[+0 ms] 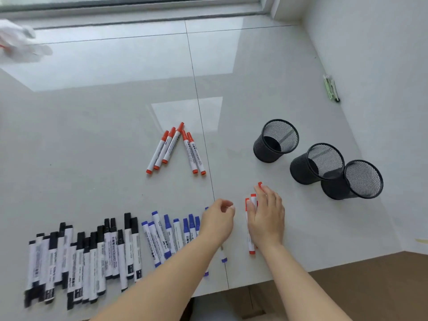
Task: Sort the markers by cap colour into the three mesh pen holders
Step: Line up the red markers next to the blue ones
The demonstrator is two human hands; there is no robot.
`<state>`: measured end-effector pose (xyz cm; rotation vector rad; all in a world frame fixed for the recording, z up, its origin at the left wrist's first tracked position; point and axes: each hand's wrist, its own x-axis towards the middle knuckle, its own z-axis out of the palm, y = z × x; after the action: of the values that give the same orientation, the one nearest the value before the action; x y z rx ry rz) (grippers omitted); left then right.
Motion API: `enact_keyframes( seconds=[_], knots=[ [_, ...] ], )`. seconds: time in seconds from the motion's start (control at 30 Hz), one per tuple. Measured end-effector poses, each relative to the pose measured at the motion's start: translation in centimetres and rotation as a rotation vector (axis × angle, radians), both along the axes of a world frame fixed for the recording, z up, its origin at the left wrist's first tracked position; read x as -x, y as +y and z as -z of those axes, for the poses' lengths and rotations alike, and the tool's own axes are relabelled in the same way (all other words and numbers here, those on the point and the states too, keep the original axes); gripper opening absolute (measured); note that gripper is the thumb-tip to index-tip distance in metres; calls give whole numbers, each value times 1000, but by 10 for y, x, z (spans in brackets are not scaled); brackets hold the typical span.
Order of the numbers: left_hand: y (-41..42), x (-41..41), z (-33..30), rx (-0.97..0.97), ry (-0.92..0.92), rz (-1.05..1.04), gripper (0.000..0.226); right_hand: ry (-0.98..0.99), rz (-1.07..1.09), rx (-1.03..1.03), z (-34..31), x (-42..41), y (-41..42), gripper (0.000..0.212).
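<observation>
Three black mesh pen holders stand at the right: a far one (275,141), a middle one (316,163) and a near one (353,180). All three look empty. My right hand (266,216) lies flat with straight fingers on a few red-capped markers (251,237). My left hand (217,220) hovers loosely curled over the right end of a row of blue-capped markers (166,235), holding nothing. Several black-capped markers (81,256) lie in a row at the near left. Several more red-capped markers (176,149) lie in the middle.
The white tiled surface ends at a near edge (250,286) over brown floor. A wall (382,77) rises on the right, with a small green object (331,88) at its foot. A crumpled white thing (20,42) lies far left.
</observation>
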<state>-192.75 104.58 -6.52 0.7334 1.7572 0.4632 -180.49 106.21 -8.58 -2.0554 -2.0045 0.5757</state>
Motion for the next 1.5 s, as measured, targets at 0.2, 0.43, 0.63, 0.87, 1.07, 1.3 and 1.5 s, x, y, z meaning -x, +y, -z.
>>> enact_keyframes(
  seconds=[0.2,0.43,0.63,0.87,1.07,1.3,1.5],
  knots=[
    [45,104,-13,-140,342,-33,17,50,-180,1,-12,69,53,37],
    [80,184,16,-109,624,-93,31,77,-195,64,9,134,102,38],
    [111,191,36,-141,715,59,52,28,-78,152,30,163,118,47],
    [133,185,45,-133,797,215,51,-22,-22,161,34,169,121,44],
    [135,185,48,-84,821,340,29,-96,-66,204,32,159,109,32],
    [123,177,21,-56,670,357,19,275,90,174,1,127,80,23],
    [91,121,-16,-193,510,400,24,337,263,116,-34,76,46,26]
  ],
)
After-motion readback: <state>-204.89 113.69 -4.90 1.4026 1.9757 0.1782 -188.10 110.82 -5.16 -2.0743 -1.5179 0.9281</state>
